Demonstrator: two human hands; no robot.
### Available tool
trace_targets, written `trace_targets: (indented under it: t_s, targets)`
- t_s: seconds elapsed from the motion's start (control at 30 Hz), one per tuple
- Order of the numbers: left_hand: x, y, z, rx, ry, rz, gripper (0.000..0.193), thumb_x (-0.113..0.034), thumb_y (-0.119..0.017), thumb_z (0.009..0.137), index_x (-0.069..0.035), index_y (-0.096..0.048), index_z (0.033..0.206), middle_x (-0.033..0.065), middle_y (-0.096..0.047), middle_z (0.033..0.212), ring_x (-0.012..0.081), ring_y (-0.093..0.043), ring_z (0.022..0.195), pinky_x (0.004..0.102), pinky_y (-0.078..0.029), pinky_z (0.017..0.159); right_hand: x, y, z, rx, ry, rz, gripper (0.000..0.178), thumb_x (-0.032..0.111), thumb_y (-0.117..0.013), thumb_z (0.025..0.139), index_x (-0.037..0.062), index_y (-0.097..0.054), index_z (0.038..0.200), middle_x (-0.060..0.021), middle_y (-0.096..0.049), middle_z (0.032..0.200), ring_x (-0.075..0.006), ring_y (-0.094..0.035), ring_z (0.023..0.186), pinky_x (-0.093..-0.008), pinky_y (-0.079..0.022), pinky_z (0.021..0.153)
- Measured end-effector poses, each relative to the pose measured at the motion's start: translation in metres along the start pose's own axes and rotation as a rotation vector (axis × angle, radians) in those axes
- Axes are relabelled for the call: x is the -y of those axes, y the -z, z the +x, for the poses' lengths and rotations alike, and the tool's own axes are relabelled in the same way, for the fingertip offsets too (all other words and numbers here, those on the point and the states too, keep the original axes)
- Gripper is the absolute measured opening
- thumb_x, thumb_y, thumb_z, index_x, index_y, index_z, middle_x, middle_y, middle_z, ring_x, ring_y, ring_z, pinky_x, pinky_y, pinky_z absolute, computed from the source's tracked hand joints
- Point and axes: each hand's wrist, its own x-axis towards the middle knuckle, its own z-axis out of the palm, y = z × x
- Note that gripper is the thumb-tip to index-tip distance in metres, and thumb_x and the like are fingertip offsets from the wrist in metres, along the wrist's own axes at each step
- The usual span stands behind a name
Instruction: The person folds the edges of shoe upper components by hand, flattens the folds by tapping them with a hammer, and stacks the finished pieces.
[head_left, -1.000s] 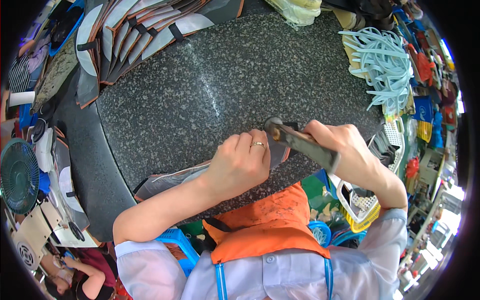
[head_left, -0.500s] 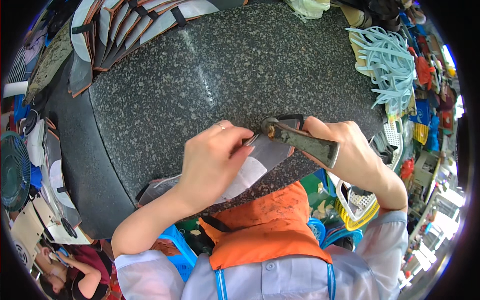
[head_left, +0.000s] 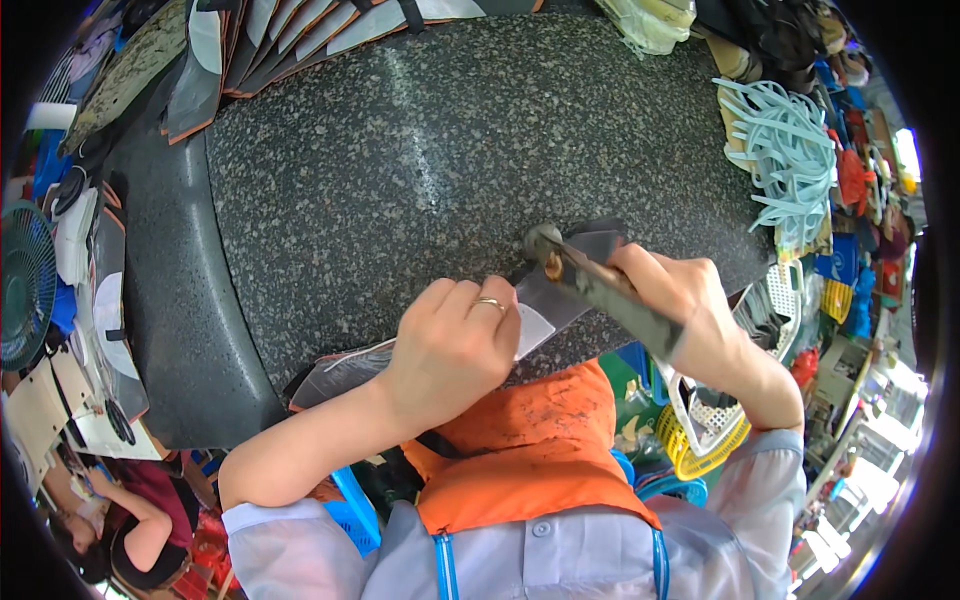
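My right hand (head_left: 672, 295) is closed round a hammer with a worn, dull metal head (head_left: 620, 305). The hammer's round face is over the stone slab, beside a dark grey flat piece (head_left: 565, 300) that looks like a shoe upper, with a pale patch and a dark strip at its far end. My left hand (head_left: 455, 335) wears a ring. Its fingers are curled down over the grey piece's edge, which passes under the palm, and the fingertips are hidden. The piece lies along the near edge of the speckled dark slab (head_left: 480, 130).
Several similar grey pieces (head_left: 300, 40) with orange edges fan out at the far left. Pale blue strips (head_left: 785, 150) lie heaped at the right. A white basket (head_left: 715, 415) and a yellow basket (head_left: 690, 455) stand below the slab's right side. Another person (head_left: 145, 520) sits at lower left.
My left hand has moved slightly nearer to me; its pinched thumb and finger have turned down over the piece. The hammer has shifted slightly right and nearer, and is blurred. The view has shifted too.
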Motion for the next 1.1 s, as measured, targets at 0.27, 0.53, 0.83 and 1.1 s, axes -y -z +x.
trace_targets:
  t_s: [0.27,0.53,0.83,1.1]
  targets:
    - [0.016,-0.011,0.049,0.133,0.479,-0.278,0.014,-0.016,-0.073,0.088,-0.008,-0.063,0.083,0.0101,-0.067,0.086,0.0324,-0.068,0.074,0.041,-0.053,0.063,-0.008,0.026,-0.007,-0.052,-0.23,0.036,0.016,0.014,-0.074,0.091,0.004,-0.063,0.098,-0.0154,-0.064,0.071,-0.0348,-0.066,0.062,-0.0382,-0.048,0.056]
    - [0.021,-0.019,0.024,0.011,-0.088,0.042,0.023,-0.009,-0.066,0.078,0.0,-0.07,0.099,0.0056,-0.058,0.082,0.0196,-0.056,0.062,0.0346,-0.044,0.055,-0.024,0.022,0.0,-0.053,-0.175,0.081,0.025,0.015,-0.073,0.087,0.0076,-0.054,0.102,-0.0152,-0.06,0.067,-0.0402,-0.064,0.065,-0.047,-0.05,0.056]
    - [0.021,-0.009,0.02,0.022,0.02,-0.162,0.024,-0.004,-0.07,0.075,0.0,-0.07,0.099,0.0063,-0.061,0.083,0.0213,-0.059,0.064,0.0349,-0.045,0.055,-0.025,0.014,0.008,-0.042,-0.076,0.109,0.022,0.019,-0.069,0.09,0.0066,-0.054,0.099,-0.0149,-0.061,0.069,-0.0397,-0.065,0.065,-0.0474,-0.05,0.055]
    - [0.043,-0.012,0.036,0.077,-0.212,-0.04,0.021,-0.007,-0.074,0.075,-0.001,-0.069,0.095,0.0058,-0.061,0.086,0.0186,-0.058,0.065,0.031,-0.044,0.056,-0.016,0.016,0.017,-0.018,-0.094,0.079,0.018,0.014,-0.075,0.09,0.0031,-0.062,0.096,-0.0143,-0.058,0.066,-0.0345,-0.061,0.057,-0.0389,-0.047,0.055]
